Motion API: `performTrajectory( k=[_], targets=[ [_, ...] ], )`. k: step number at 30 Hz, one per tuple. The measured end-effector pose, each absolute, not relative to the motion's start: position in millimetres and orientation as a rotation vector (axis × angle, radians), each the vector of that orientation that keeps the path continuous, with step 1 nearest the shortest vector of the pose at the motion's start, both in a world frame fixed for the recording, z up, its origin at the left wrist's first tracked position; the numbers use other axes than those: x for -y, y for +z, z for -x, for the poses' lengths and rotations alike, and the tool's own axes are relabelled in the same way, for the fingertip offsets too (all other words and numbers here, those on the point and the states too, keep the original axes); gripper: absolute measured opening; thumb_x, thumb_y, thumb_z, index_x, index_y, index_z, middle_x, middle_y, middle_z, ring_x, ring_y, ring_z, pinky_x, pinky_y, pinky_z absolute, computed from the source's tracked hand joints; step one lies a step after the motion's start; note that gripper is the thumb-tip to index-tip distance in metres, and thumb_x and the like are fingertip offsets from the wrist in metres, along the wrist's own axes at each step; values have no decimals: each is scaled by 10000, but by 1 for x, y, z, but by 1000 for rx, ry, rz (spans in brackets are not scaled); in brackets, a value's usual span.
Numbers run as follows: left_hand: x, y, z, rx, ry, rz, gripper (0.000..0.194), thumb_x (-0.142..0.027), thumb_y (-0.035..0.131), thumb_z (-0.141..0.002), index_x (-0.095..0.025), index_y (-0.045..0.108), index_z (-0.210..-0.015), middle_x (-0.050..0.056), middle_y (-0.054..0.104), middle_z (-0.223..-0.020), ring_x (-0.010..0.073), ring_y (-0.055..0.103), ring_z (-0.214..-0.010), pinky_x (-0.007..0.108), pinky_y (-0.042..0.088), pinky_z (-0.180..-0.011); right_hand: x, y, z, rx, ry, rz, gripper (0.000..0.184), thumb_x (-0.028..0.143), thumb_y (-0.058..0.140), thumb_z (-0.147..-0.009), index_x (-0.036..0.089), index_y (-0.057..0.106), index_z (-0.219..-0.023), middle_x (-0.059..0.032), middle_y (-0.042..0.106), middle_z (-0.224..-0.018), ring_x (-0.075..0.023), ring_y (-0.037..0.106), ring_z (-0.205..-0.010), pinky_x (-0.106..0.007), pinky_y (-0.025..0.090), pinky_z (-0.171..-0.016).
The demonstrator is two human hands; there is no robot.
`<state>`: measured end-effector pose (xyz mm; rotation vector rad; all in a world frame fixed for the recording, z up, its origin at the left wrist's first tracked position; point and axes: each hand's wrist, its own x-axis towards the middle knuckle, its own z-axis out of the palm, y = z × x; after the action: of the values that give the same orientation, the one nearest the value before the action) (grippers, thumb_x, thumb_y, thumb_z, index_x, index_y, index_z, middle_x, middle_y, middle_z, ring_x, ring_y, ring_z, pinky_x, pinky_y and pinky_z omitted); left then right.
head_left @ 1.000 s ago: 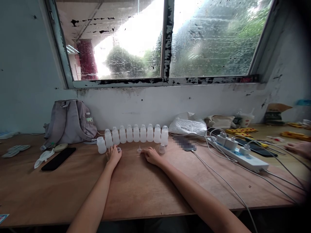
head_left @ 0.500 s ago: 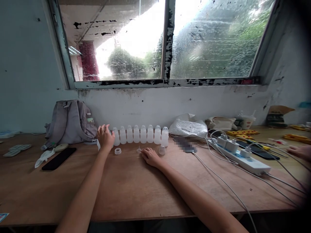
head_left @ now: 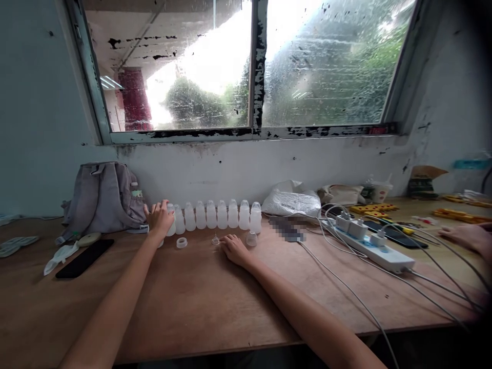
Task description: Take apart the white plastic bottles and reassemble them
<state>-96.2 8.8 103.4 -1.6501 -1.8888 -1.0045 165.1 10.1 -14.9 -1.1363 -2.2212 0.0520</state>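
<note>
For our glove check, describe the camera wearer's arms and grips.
The left arm and right arm are bare, with no sleeve in view. The left grip and right grip are ungloved; no watch or bracelet shows at either wrist. Rings: too small to tell.

a brown wooden table [head_left: 200, 307] carries whitish bottles [head_left: 211, 218] in a row near its far edge, a ring [head_left: 182, 246], a clear piece [head_left: 215, 241] and a cap [head_left: 251, 239] in front, a grey backpack [head_left: 107, 200] and black phone [head_left: 85, 259] toward the left edge, a power strip [head_left: 388, 258] toward the right.
</note>
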Motion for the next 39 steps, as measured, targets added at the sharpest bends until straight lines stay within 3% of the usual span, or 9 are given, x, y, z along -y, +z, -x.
performTrajectory(
  k=[6,13,18,22,28,39],
  targets=[
    [20,106,49,1686,-1280,1822,352,-311,458,-800,-186,478,-1129,84,571,-1040,258,470,-1033,417,158,-1005,-16,-12,-164,2066,161,1080,221,182,399,-838,174,557,-992,-92,586,-980,-204,495,-943,-336,363,-841],
    [40,49,4,1545,-1636,2152,256,-296,418,-844,-233,499,-1079,42,559,-1088,204,483,-1048,381,207,-1014,-11,-4,-161,1887,408,980,292,308,299,-883,189,552,-966,-49,632,-815,-172,572,-768,-282,427,-712],
    [33,11,-7,1586,-1909,2368,519,-335,443,-832,-193,227,-1282,105,505,-1152,191,512,-1032,336,384,-878,-1,4,-153,1786,561,914,328,368,297,-874,185,570,-883,-26,612,-743,-156,560,-683,-255,426,-645],
    [27,-1,-10,1623,-1916,2642,538,-344,633,-680,-167,401,-1132,80,589,-1001,204,563,-908,321,431,-780,7,10,-149,1696,640,884,274,398,411,-821,183,579,-815,-29,594,-743,-170,534,-690,-267,411,-641],
    [36,8,-8,1676,-2004,2778,341,-402,622,-666,-188,518,-908,23,577,-815,193,532,-776,307,403,-720,11,27,-151,1550,798,801,324,454,393,-824,201,560,-939,-32,583,-845,-161,518,-787,-263,409,-717],
    [45,23,-16,1899,-2303,3279,260,-357,581,-688,-131,496,-786,25,574,-560,145,528,-449,242,371,-431,-2,33,-161,1370,1151,764,377,498,579,-687,123,605,-718,-25,561,-664,-133,489,-627,-250,396,-607]
  ],
)
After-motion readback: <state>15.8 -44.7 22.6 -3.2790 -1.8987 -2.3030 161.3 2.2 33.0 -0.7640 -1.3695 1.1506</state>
